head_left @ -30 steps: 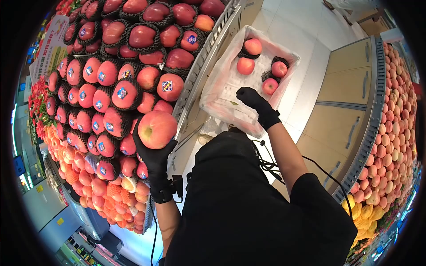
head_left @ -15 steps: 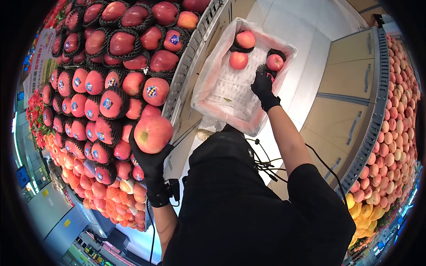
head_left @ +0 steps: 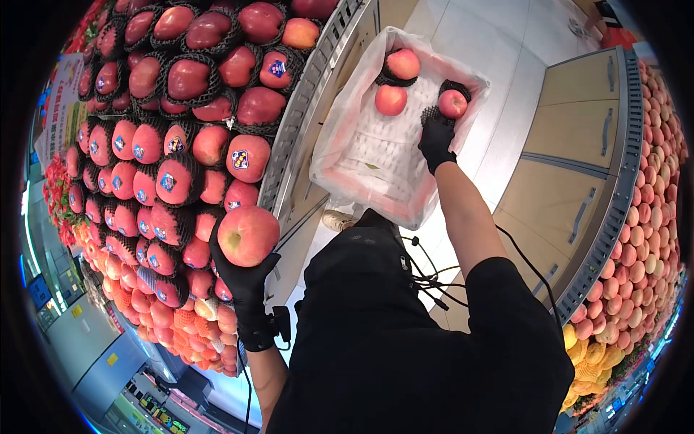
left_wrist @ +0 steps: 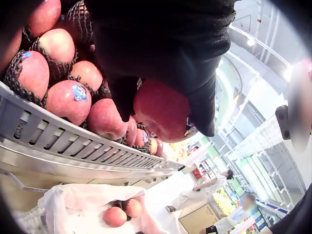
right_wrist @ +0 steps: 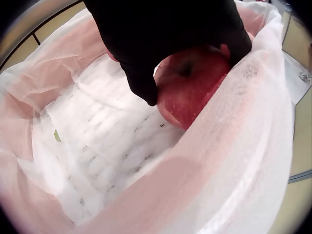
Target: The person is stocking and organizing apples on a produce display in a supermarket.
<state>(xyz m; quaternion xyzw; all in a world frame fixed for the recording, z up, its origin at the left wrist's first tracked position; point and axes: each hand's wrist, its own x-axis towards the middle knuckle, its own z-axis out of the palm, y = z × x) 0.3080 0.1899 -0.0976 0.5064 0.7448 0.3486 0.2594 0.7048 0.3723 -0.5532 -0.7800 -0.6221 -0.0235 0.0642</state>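
Note:
My black-gloved left hand (head_left: 246,286) holds a large red apple (head_left: 248,235) beside the apple display, the fruit's hollow end facing up. In the left wrist view, fingers and thumb reach down either side of that apple (left_wrist: 161,109). My gloved right hand (head_left: 436,145) is down inside the lined crate (head_left: 369,148), at its right side. There, the right wrist view shows thumb and fingers curled round another red apple (right_wrist: 190,90), close against the white liner (right_wrist: 243,126). Black foam netting (head_left: 431,113) shows just beyond this hand.
Also in the crate are a netted apple (head_left: 403,64), a bare one (head_left: 390,100) and another netted apple (head_left: 452,104). Sloping rows of apples (head_left: 189,79) stand left behind a slotted rail (head_left: 307,101). Cabinets (head_left: 560,184) line the right; cables (head_left: 426,278) hang near my legs.
My right hand has moved from above the crate's middle to the apple at its right side and grips it. My left hand keeps holding its apple beside the display.

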